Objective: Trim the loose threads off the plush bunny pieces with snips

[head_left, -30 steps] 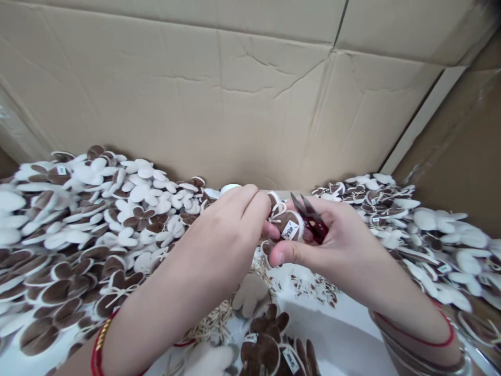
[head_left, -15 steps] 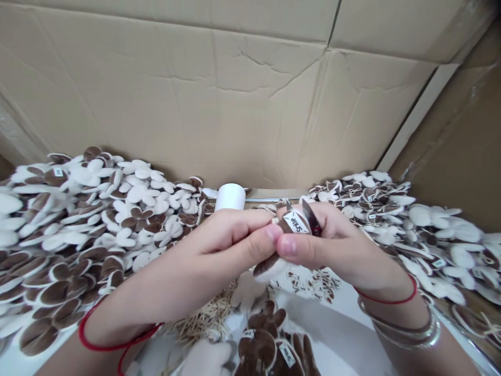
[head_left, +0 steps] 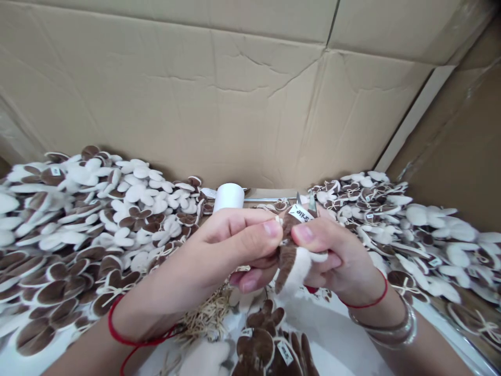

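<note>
Both hands meet at the centre over a small brown and white plush piece, with a white label that seems to read "Smile". My left hand pinches its left edge between thumb and fingers, where a bit of pale cord shows. From the other side my right hand grips the plush, thumb pressed below the label. Pointed metal blades, apparently of small snips, stick up behind the label at my right hand; their handle is mostly hidden. Below lie brown bunny-shaped plush pieces with similar labels.
Piles of brown and white plush pieces stand at left and right, some at right tied with cord bows. A white cylinder stands behind my left hand. Cut cord pieces lie on the white table. Cardboard walls the back.
The plush piece has turned, so its lower part now hangs with brown and white sides showing. My right fingers have shifted beneath it, and the snips' blades have dropped back behind the label.
</note>
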Action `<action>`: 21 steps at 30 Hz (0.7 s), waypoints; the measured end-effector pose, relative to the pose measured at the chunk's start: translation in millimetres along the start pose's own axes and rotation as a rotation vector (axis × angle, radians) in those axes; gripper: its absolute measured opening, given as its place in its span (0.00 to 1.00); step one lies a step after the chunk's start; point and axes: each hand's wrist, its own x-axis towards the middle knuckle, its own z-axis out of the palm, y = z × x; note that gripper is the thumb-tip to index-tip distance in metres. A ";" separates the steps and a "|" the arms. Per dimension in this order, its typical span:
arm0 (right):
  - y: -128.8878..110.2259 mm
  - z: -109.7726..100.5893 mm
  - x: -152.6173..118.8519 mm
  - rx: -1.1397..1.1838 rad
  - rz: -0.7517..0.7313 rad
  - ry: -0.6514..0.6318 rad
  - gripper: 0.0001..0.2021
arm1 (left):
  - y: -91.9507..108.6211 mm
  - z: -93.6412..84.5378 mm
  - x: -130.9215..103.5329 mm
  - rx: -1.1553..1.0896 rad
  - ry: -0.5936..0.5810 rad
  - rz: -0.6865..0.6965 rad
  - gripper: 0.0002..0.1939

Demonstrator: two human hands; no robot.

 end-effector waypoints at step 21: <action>26.6 -3.7 11.1 0.276 -0.120 -0.352 0.27 | -22.0 7.5 2.7 -0.450 0.076 0.037 0.27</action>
